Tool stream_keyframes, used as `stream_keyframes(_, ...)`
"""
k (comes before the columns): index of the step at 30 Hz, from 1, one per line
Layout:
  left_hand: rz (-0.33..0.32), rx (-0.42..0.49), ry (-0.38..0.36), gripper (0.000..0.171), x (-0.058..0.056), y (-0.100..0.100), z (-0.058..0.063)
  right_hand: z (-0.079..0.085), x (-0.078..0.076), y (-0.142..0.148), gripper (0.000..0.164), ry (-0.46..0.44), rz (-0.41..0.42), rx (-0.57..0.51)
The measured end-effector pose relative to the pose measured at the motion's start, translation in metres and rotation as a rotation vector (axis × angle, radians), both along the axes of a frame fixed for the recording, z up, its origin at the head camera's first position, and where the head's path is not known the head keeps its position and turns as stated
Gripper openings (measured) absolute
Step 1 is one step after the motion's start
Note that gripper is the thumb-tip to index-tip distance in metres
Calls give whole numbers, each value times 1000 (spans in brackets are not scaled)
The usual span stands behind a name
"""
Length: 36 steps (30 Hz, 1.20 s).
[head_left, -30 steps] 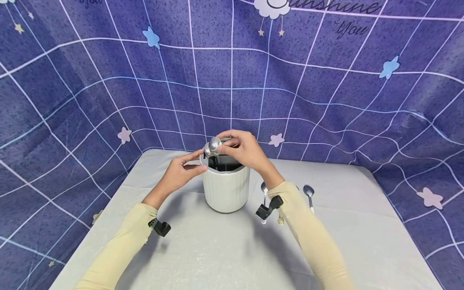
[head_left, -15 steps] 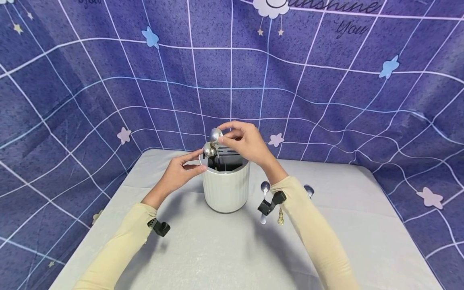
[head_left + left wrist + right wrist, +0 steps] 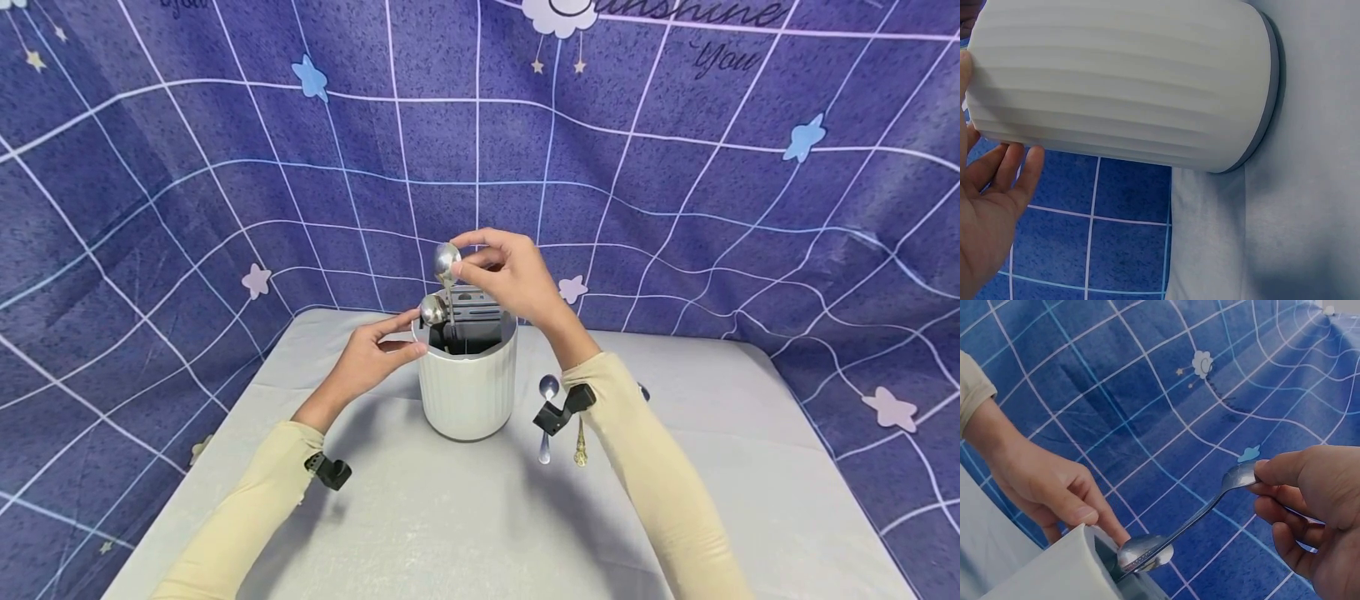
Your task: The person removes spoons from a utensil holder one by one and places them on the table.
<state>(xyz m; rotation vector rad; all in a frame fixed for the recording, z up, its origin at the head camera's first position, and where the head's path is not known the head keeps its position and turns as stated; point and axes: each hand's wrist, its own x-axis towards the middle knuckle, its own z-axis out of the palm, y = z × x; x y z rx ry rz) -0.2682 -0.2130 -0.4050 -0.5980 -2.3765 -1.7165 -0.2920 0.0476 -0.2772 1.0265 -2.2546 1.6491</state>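
My right hand (image 3: 512, 271) pinches a metal spoon (image 3: 446, 261) by its bowl, thumb against fingers. The spoon's handle points down into a white ribbed utensil holder (image 3: 468, 396), its lower end hidden inside. A second spoon (image 3: 432, 310) stands in the holder, bowl up, close to the left rim. My left hand (image 3: 371, 358) touches the holder's left side near the rim, thumb and fingers spread apart. In the left wrist view, fingertips (image 3: 1036, 156) lie along the holder's wall. The right wrist view has the held spoon's handle crossing the other spoon's bowl.
On the grey cloth-covered table (image 3: 420, 517), right of the holder, lies a spoon (image 3: 549, 386) partly behind the wrist camera. Beside it is an ornate gold handle (image 3: 581, 450), and a dark spoon bowl (image 3: 643, 392) peeks past the right sleeve. A blue patterned curtain (image 3: 480, 133) surrounds the table.
My right hand has risen with the spoon, so its bowl now sits well above the other spoon's and more of its handle shows. The left hand stays at the rim.
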Motion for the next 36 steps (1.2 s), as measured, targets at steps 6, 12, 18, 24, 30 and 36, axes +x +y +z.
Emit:
stream_keyframes(6,-1,1,9,58,-1,0,-1,7,-1,-1,28,28,1,-7)
stream_keyframes(12,7,-13,9,58,-1,0,0,20,0,2,29,56,10,-20)
stream_keyframes(18,10,-11,0,58,-1,-1,-1,29,0,3,29,65,12,-38)
stream_keyframes(24,8,-8,-3,58,-1,-1,-2,38,0,5,29,69,9,-57)
stream_keyframes(30,4,1,-8,58,-1,-1,-2,46,2,11,30,65,-11,-88)
stream_keyframes(36,8,2,-4,57,-2,-2,-2,48,3,24,31,67,-39,-108)
